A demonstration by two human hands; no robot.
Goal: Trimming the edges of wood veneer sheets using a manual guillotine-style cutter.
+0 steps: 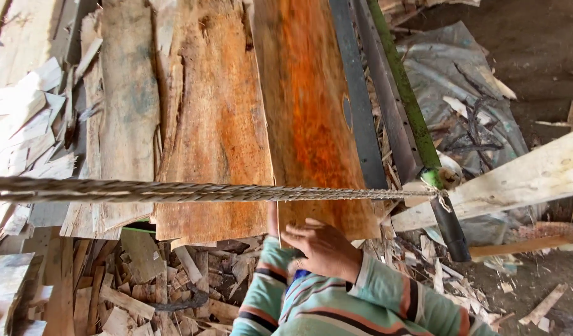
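A long reddish-orange wooden plank (308, 118) runs away from me, blurred by motion. My right hand (323, 247) lies over its near end with the fingers curled onto the wood. My left hand (272, 219) shows only as a sliver at the plank's left edge, gripping there; the rest of it is hidden under the board. Both arms wear striped green, orange and dark sleeves (361, 305). A twisted rope (174, 191) stretches across the view just above my hands.
The rope is tied to a green and black pole (417, 130) at the right. Rough brown planks (212, 124) lie left of the orange one. Wood scraps (149, 286) are piled below. A pale board (516, 180) and grey sheeting (460, 81) sit right.
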